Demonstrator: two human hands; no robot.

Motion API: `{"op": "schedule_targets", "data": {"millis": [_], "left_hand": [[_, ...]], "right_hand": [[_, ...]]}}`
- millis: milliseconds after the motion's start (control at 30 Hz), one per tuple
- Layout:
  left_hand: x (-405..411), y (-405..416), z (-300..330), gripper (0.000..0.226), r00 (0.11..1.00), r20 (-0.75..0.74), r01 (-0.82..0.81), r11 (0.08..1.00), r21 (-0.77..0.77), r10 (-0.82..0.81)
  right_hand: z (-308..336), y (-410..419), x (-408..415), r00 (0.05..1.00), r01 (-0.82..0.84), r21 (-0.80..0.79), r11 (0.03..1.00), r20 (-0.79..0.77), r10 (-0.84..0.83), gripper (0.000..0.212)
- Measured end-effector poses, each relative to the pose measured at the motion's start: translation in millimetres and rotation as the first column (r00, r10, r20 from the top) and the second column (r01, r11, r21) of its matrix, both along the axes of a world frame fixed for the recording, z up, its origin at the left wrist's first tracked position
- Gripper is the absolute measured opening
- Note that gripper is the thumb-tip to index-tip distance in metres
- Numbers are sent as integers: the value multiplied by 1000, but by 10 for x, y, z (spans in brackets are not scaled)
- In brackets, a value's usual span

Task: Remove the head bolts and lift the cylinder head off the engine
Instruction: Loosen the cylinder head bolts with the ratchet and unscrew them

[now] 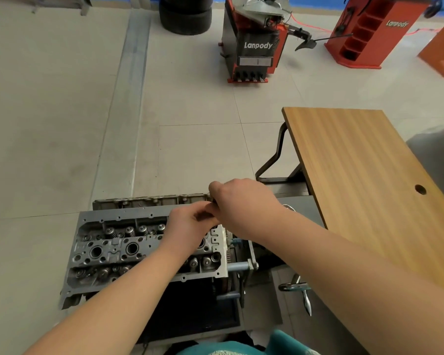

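The grey cylinder head [118, 248] sits on the engine on its stand, low and left of centre, with valve springs and round bores showing on top. My left hand [190, 226] hovers over the head's far right corner with its fingers curled. My right hand [239, 201] is right beside it, fingers curled downward at the same corner. The two hands meet around something small and dark between their fingertips; what it is stays hidden. A long grey metal part [149, 201] lies along the far edge of the head.
A wooden table [364, 180] stands to the right, close to my right forearm. A metal handle and pointed tool [303, 290] sit on the stand below it. Across the tiled floor stand a tyre changer [254, 42], stacked tyres [185, 16] and a red machine [364, 34].
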State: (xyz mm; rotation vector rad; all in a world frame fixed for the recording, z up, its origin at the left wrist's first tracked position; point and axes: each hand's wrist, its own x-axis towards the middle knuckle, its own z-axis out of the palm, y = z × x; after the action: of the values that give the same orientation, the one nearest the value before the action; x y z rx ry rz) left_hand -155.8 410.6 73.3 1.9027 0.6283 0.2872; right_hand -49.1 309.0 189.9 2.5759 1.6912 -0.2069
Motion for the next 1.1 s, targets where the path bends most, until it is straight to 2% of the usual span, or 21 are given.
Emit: {"op": "schedule_targets", "data": {"millis": [33, 100, 200, 300, 333, 400, 467, 500, 567, 667, 733, 800, 867, 900, 967, 1000, 1100], "left_hand": [[14, 0, 5, 20, 1000, 1, -3, 1000, -5, 3], [31, 32, 16, 28, 999, -15, 30, 999, 19, -30], [15, 69, 60, 32, 983, -119, 153, 984, 86, -143], [-1, 83, 53, 39, 974, -165, 183, 968, 174, -155], [-2, 77, 68, 39, 974, -180, 173, 963, 209, -136], [14, 65, 99, 28, 978, -187, 137, 960, 243, -92], [48, 41, 93, 20, 991, -131, 50, 991, 127, -34], [64, 32, 82, 24, 994, -105, 27, 996, 79, -19], [75, 17, 86, 30, 993, -102, 68, 997, 47, -63], [60, 63, 53, 21, 971, -148, 194, 981, 30, -187], [50, 128, 14, 20, 959, -194, 227, 970, 88, -207], [58, 177, 9, 33, 963, -192, 220, 961, 169, -187], [84, 173, 44, 40, 959, -223, 233, 937, 262, -176], [107, 169, 70, 38, 951, -254, 256, 913, 318, -178], [137, 169, 112, 26, 962, -213, 226, 933, 280, -169], [145, 169, 132, 22, 972, -175, 197, 952, 236, -157], [145, 175, 156, 18, 967, -147, 226, 965, 131, -207]], "right_hand": [[-5, -6, -11, 999, -29, 6, 1000, -19, 29, 22], [-5, -26, 7, 994, -97, 15, 995, -48, 97, 9], [40, -53, 47, 968, -223, 27, 975, -111, 224, 34], [75, -90, 38, 953, -264, 44, 964, -140, 268, 36], [70, -93, 6, 958, -238, 74, 968, -144, 247, 31], [72, -50, -34, 986, -71, 108, 992, -145, 86, 25], [45, 22, -12, 996, 62, 61, 996, -63, -58, 30], [22, 44, -7, 997, 77, 31, 997, -30, -76, 26], [8, 41, -11, 997, 57, -4, 998, -45, -57, 18], [12, -7, 19, 993, -74, -13, 997, -97, 73, 28], [34, -20, 48, 979, -156, -7, 988, -136, 154, 38], [51, -25, 73, 962, -194, 22, 981, -189, 194, 39], [56, -18, 58, 966, -148, 88, 985, -198, 163, 27], [58, -3, 39, 980, -77, 100, 992, -177, 94, 25], [36, 34, 33, 995, 59, 27, 998, -85, -57, 28], [15, 45, 26, 995, 74, -13, 997, -59, -75, 25], [21, 26, 32, 995, -52, -69, 996, -88, 45, 12]]}}
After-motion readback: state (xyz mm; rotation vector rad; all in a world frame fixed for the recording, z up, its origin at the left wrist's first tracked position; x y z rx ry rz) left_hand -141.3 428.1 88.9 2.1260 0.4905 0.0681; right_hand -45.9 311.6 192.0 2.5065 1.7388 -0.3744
